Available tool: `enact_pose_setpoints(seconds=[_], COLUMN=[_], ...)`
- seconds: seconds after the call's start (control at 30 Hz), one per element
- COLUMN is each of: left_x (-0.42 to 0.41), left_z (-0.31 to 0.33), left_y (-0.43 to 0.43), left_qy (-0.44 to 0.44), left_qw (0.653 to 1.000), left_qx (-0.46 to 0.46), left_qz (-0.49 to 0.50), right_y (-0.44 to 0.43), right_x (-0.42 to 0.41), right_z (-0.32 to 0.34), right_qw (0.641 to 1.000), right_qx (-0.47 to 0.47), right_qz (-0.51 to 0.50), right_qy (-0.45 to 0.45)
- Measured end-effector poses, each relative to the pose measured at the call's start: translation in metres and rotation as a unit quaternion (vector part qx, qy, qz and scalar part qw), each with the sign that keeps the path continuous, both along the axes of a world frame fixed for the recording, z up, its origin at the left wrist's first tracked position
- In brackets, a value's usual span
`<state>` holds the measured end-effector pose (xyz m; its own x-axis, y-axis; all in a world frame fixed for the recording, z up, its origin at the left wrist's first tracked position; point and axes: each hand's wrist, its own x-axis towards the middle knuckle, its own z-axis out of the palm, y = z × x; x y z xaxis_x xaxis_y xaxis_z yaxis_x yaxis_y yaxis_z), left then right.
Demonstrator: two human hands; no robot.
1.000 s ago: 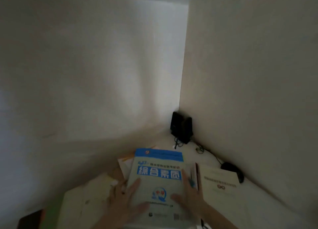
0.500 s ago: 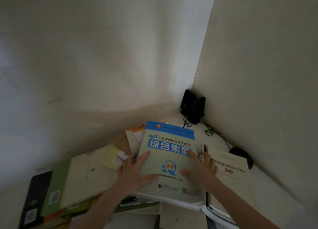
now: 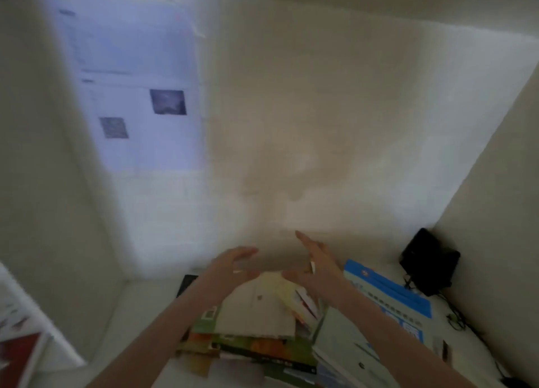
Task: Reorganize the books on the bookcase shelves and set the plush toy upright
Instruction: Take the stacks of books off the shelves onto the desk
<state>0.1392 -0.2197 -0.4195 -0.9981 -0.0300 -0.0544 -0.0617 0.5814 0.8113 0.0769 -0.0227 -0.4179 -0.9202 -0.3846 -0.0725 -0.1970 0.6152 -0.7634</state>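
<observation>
L hand [image 3: 233, 266]: slack, fingers loosely curved, nothing in it. R hand [image 3: 318, 268]: fingers straight and spread, thumb out, also holding nothing. Both are over the far end of the pile [image 3: 280, 361], palms roughly facing each other, w/ the far corner of the beige book [image 3: 256, 309] between them. Pic is blurred, so I can't tell if either hand touches that book or just hovers.

Beige book is top of the pile, lying flat and skewed, one corner pointing at the back wall. Just beside it on the right, partly under my R hand, is a pale yellow booklet [image 3: 291, 296]. Below them a green book [image 3: 205, 322] sticks out on the left, and an orange-green cover [image 3: 262, 345] shows at the pile's near edge. A black book [image 3: 188, 282] lies behind my L forearm, toward the back.

The pile sits about mid-shelf, nearer the front edge. Right of it a blue-banded book [image 3: 388, 296] lies flat on the shelf [image 3: 140, 314], partly hidden by my R forearm.

In the back right corner stands a black box [image 3: 428, 259], its cables [image 3: 455, 320] trailing along the right wall. On the back wall, left part, hangs a printed sheet [image 3: 131, 96] w/ two dark pics. Past the left wall, front left, there's sth red and white [image 3: 20, 355], too blurred to name.
</observation>
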Motion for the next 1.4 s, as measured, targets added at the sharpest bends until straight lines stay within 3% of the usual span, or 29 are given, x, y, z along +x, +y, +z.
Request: enact_pose_setpoints(seconds=[0.17, 0.3, 0.53, 0.6, 0.67, 0.77, 0.83, 0.9, 1.1, 1.23, 1.4], left_x=[0.056, 0.109, 0.192, 0.203, 0.207, 0.209, 0.21, 0.212, 0.213, 0.204, 0.205], left_z=[0.057, 0.099, 0.137, 0.127, 0.112, 0.095, 0.099, 0.102, 0.11, 0.13, 0.136], left_y=[-0.101, -0.17, -0.272, -0.306, -0.331, -0.356, -0.369, -0.378, -0.404, -0.425, -0.438], left_qy=[0.068, 0.159, 0.303, 0.288, 0.261, 0.26, 0.264, 0.263, 0.203, 0.161, 0.183], left_qw=[0.991, 0.965, 0.883, 0.865, 0.847, 0.83, 0.818, 0.796, 0.754, 0.775, 0.786], left_qx=[0.061, 0.066, -0.082, -0.141, -0.203, -0.283, -0.321, -0.343, -0.499, -0.537, -0.546], left_qz=[0.095, 0.199, 0.35, 0.386, 0.417, 0.405, 0.398, 0.424, 0.377, 0.291, 0.223], right_y=[-0.115, -0.214, -0.339, -0.367, -0.395, -0.431, -0.448, -0.458, -0.462, -0.456, -0.455], right_x=[0.025, 0.068, 0.149, 0.162, 0.164, 0.16, 0.156, 0.155, 0.154, 0.15, 0.152], right_z=[0.062, 0.106, 0.139, 0.137, 0.13, 0.127, 0.131, 0.135, 0.145, 0.157, 0.16], right_qw=[0.989, 0.963, 0.898, 0.888, 0.875, 0.85, 0.835, 0.826, 0.772, 0.761, 0.773], right_qx=[-0.088, -0.154, -0.219, -0.2, -0.127, 0.052, 0.149, 0.189, 0.166, 0.152, 0.135], right_qz=[0.121, 0.222, 0.378, 0.398, 0.41, 0.367, 0.335, 0.328, 0.35, 0.366, 0.339], right_qy=[-0.002, -0.002, 0.058, 0.114, 0.225, 0.374, 0.41, 0.418, 0.503, 0.514, 0.519])
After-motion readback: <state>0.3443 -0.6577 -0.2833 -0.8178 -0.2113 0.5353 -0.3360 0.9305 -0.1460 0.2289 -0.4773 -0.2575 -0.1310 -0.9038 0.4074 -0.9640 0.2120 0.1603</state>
